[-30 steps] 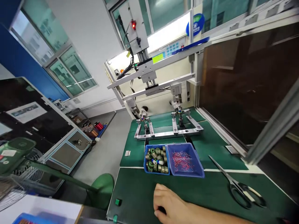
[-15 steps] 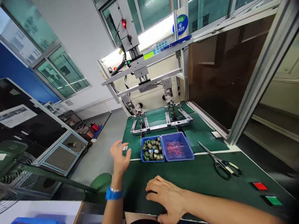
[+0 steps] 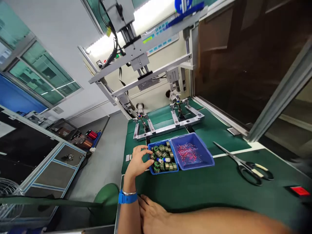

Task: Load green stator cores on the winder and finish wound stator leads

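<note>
My left hand [image 3: 138,161], with a blue wristband, reaches over the left edge of a small blue bin [image 3: 162,171] filled with several green wound coil parts [image 3: 163,158]. Its fingers are curled and apart at the bin's rim, touching the nearest coils, and I see nothing held in them. My right hand [image 3: 151,213] lies flat on the green mat [image 3: 209,185] at the near edge, its fingers stretched out and partly hidden behind my left forearm. A second blue bin [image 3: 204,161] just to the right holds red wire scraps [image 3: 187,152].
Black-handled scissors [image 3: 246,164] lie on the mat to the right. A red button [image 3: 299,190] sits at the far right. Behind the bins stands a winding machine with a metal fixture frame [image 3: 168,125]. A dark panel walls the right side. A green stool [image 3: 106,196] is lower left.
My left hand has moved from the air at the left onto the coil bin's edge. My right hand has drawn back toward the near edge. The view has shifted.
</note>
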A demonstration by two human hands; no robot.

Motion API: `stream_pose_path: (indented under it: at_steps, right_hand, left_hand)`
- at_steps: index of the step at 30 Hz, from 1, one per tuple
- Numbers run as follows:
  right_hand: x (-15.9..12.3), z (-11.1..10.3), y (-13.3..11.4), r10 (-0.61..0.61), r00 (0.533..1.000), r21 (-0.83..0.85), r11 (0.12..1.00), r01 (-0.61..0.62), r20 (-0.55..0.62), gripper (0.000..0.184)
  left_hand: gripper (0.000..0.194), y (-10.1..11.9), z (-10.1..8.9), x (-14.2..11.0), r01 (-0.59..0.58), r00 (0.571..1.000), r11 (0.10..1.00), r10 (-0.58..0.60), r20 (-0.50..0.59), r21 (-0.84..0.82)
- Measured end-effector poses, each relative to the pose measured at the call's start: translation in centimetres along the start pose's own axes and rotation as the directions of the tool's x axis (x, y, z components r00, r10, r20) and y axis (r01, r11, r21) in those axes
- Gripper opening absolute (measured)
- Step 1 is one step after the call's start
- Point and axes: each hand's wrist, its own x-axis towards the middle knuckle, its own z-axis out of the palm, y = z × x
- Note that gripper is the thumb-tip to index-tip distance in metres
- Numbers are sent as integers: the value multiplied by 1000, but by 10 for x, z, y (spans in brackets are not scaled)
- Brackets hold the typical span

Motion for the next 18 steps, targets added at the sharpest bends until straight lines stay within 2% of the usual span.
stream_pose_path:
  at_steps: [3,5,8,12,15,18]
  right_hand:
    - [-2,13,7,-66,990,-35,997,61,-126,42]
    - [-6,17,11,-89,984,-60,995,81,-153,41]
    - [-7,17,14,-62,984,-56,997,53,-166,48]
    - [-2,13,12,-16,984,-27,1000,11,-176,54]
    - [-1,7,10,-21,991,-42,999,15,-130,38]
    - [-3,4,10,-27,995,-65,998,21,-100,27]
  left_hand:
    - [19,3,4,2,0,1000,1000,0,-23,9]
    - [17,3,5,2,-37,998,999,38,-49,22]
    - [16,3,4,1,-82,992,996,80,-100,-25]
    - [17,3,1,-2,10,986,986,-37,-161,-164]
    - [18,7,0,-3,83,979,988,-105,-174,-126]
    - [21,12,2,-2,40,981,998,-49,-187,-52]
